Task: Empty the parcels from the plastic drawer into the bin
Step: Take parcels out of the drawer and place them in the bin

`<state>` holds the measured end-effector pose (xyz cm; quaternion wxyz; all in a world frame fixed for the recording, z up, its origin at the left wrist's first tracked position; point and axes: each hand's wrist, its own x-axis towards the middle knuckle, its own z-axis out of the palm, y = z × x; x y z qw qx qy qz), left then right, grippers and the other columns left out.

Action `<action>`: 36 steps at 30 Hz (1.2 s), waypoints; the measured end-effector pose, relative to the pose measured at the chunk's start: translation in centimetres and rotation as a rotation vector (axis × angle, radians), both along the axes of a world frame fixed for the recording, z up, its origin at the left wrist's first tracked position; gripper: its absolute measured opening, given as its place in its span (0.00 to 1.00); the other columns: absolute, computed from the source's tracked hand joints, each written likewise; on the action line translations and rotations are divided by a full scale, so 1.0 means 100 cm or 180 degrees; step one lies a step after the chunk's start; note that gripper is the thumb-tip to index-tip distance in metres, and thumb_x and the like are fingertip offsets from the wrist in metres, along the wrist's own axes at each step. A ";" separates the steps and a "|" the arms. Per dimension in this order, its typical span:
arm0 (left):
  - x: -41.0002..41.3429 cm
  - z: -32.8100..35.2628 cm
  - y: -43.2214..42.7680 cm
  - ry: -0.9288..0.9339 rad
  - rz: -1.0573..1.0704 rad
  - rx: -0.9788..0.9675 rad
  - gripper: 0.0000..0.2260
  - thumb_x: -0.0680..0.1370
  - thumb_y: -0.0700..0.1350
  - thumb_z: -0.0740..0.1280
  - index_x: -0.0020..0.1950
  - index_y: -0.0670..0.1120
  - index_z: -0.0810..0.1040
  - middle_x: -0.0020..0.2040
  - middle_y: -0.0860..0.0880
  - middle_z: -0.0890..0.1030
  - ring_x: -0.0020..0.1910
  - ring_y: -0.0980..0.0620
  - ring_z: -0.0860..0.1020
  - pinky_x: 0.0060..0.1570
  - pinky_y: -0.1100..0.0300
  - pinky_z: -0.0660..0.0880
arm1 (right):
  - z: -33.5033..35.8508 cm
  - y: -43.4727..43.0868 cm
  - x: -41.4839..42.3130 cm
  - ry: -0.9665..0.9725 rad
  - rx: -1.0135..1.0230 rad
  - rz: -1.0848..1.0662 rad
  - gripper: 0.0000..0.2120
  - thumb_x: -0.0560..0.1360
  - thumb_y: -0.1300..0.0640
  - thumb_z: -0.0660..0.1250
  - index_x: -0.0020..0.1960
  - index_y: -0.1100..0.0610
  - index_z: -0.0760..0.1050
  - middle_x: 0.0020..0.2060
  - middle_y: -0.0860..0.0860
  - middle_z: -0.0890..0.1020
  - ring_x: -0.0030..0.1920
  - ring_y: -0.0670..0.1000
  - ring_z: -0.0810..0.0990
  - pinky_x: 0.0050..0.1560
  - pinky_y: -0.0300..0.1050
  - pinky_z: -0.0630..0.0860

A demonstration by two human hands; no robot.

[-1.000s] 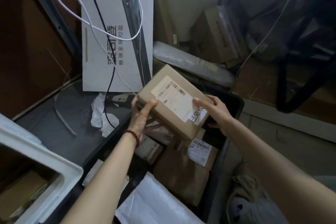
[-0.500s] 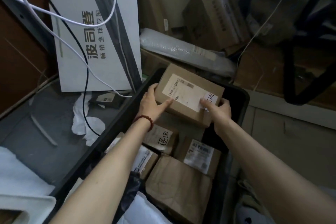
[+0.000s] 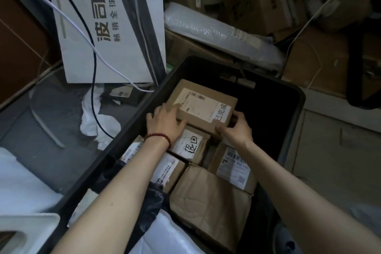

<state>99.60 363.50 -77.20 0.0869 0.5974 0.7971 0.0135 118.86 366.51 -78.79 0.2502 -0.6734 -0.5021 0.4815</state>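
Note:
A brown cardboard parcel (image 3: 203,107) with a white shipping label lies inside the black plastic bin (image 3: 288,97), towards its far end, on top of other parcels. My left hand (image 3: 165,121), with a red bead bracelet at the wrist, holds the parcel's left near corner, fingers on top. My right hand (image 3: 237,130) grips its right near corner. Several more brown parcels (image 3: 208,198) fill the near part of the bin. A corner of the white plastic drawer (image 3: 26,233) shows at the bottom left.
A white carton (image 3: 111,27) with printed characters stands left of the bin, with white and black cables (image 3: 92,51) hanging across it. Crumpled white paper (image 3: 97,119) lies on the grey surface. A bubble-wrapped roll (image 3: 216,33) and cardboard boxes are stacked behind the bin.
Both hands have lowered the labelled parcel from above the bin down onto the parcels inside it. The view has tilted down and closer to the bin.

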 end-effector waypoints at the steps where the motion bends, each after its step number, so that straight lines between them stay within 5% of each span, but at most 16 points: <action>1: 0.001 -0.002 -0.003 0.0196 -0.0098 -0.0045 0.25 0.78 0.60 0.58 0.74 0.54 0.61 0.73 0.45 0.65 0.72 0.44 0.61 0.65 0.45 0.61 | 0.001 -0.001 0.000 -0.0126 0.0032 0.0134 0.35 0.72 0.60 0.73 0.75 0.55 0.60 0.66 0.56 0.74 0.66 0.56 0.74 0.65 0.52 0.73; 8: 0.018 0.011 -0.038 0.0415 -0.0059 0.0326 0.24 0.79 0.58 0.55 0.73 0.50 0.64 0.71 0.49 0.69 0.69 0.47 0.65 0.62 0.47 0.62 | 0.025 -0.026 0.000 -0.1647 0.0574 0.1082 0.38 0.75 0.44 0.67 0.78 0.51 0.52 0.72 0.55 0.64 0.71 0.58 0.64 0.67 0.56 0.66; 13: 0.023 0.049 -0.093 0.0259 0.0169 0.0418 0.23 0.79 0.58 0.57 0.71 0.48 0.67 0.67 0.47 0.72 0.64 0.45 0.70 0.59 0.48 0.65 | 0.068 -0.073 -0.011 -0.2193 0.1104 0.1822 0.32 0.76 0.37 0.61 0.75 0.50 0.61 0.70 0.54 0.67 0.69 0.57 0.67 0.67 0.55 0.65; 26: 0.013 0.102 -0.256 0.0198 0.0756 0.0695 0.18 0.76 0.58 0.60 0.62 0.51 0.73 0.59 0.49 0.78 0.59 0.46 0.73 0.55 0.50 0.67 | 0.123 -0.192 -0.041 -0.2193 0.1742 0.2637 0.28 0.75 0.35 0.60 0.70 0.48 0.68 0.69 0.52 0.71 0.68 0.55 0.69 0.67 0.57 0.65; 31: -0.009 0.114 -0.311 0.0349 0.1241 0.0668 0.20 0.76 0.59 0.61 0.65 0.52 0.71 0.62 0.48 0.76 0.63 0.46 0.71 0.58 0.48 0.67 | 0.137 -0.222 -0.079 -0.1845 0.1910 0.3009 0.28 0.75 0.34 0.61 0.68 0.48 0.69 0.65 0.52 0.72 0.63 0.55 0.72 0.55 0.55 0.76; 36: -0.033 0.118 -0.370 0.0387 0.1949 0.0545 0.22 0.77 0.58 0.61 0.68 0.51 0.68 0.67 0.47 0.72 0.67 0.44 0.67 0.61 0.47 0.66 | 0.144 -0.265 -0.127 -0.1411 0.2187 0.3459 0.26 0.76 0.37 0.61 0.68 0.50 0.70 0.63 0.53 0.73 0.63 0.56 0.72 0.56 0.51 0.73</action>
